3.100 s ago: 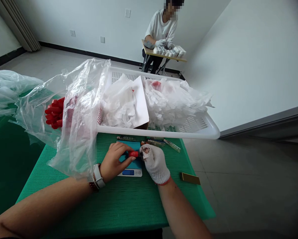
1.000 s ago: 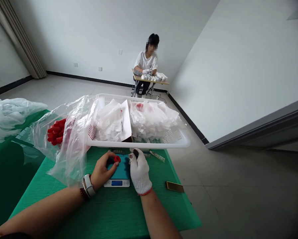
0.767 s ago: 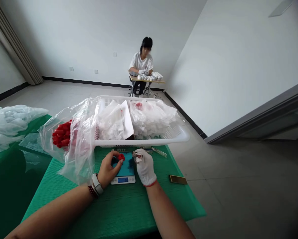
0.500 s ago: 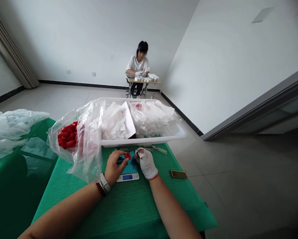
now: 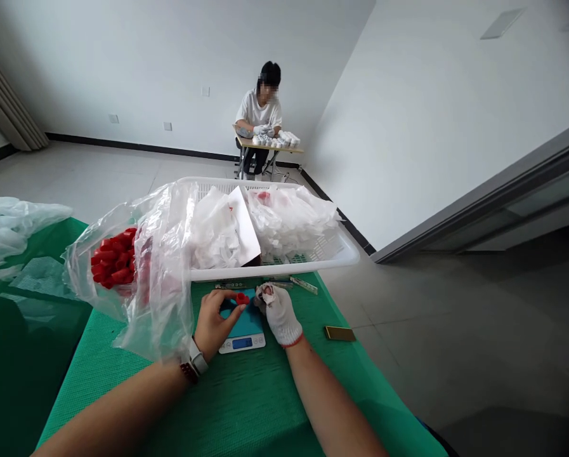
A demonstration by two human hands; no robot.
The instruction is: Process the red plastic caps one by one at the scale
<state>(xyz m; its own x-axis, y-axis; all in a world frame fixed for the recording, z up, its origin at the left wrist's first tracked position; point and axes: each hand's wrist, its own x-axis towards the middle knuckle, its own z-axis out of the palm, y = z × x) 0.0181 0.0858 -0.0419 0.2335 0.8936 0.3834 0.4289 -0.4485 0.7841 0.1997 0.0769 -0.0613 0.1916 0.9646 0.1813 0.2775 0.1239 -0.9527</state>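
Between the thumb and fingers of my bare left hand (image 5: 216, 319) is a small red plastic piece (image 5: 242, 298), hollow like a cap. It is over the blue-topped digital scale (image 5: 241, 343), whose display is lit. My right hand (image 5: 279, 312) wears a white knit glove with a red cuff and worn, dark fingertips. Its fingers are curled closed near the scale's right edge, close to the red piece. Whatever they pinch is too small or hidden to make out. More red pieces (image 5: 115, 258) fill a clear plastic bag (image 5: 165, 254) on the left.
Behind the scale stands a white plastic basket (image 5: 307, 265) with small clear bags and a white card. A gold-and-black bar (image 5: 340, 334) lies near the right table edge. Thin clear strips (image 5: 304, 285) lie before the basket. A co-worker (image 5: 261, 111) sits at a small table beyond.
The camera view has shifted slightly. My left hand keeps its pinch on the red piece, and my right hand stays curled beside it. Little else differs.
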